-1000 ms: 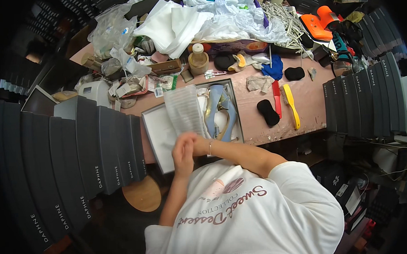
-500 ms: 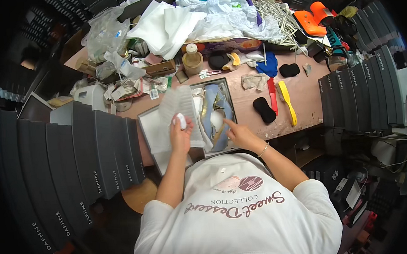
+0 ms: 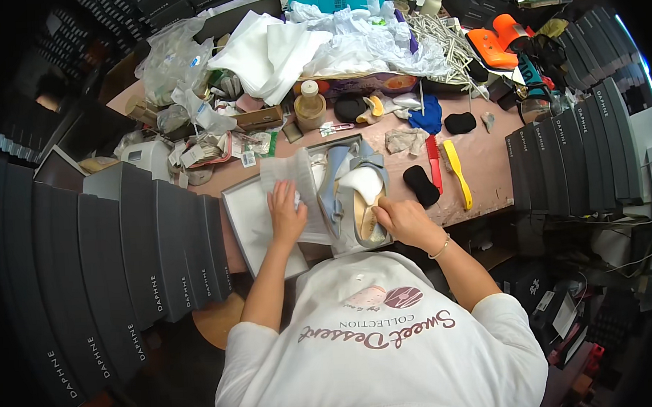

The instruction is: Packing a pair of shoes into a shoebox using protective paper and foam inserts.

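Note:
A pair of light blue shoes lies in an open grey shoebox (image 3: 358,141) in front of me. The left shoe (image 3: 331,196) rests next to the right shoe (image 3: 371,227), which has a bow and a white stuffing piece (image 3: 363,181) in it. My right hand (image 3: 407,220) is closed, thumb and fingers pinching the right shoe's edge. My left hand (image 3: 288,212) lies over a white foam sheet (image 3: 287,172) at the box's left side, its fingers curled over a small white wad (image 3: 297,199) that is partly hidden.
The box lid (image 3: 248,214) lies left of the box. Right of it are a black sponge (image 3: 420,186), a red brush (image 3: 434,166) and a yellow brush (image 3: 457,174). Stacked shoeboxes (image 3: 131,248) flank both sides. Tissue paper (image 3: 366,42) and a bottle (image 3: 310,106) stand at the back.
My left hand has lowered the foam sheet beside the shoes. My right hand has gone from pointing into the right shoe to pinching its edge, and the white stuffing shows more.

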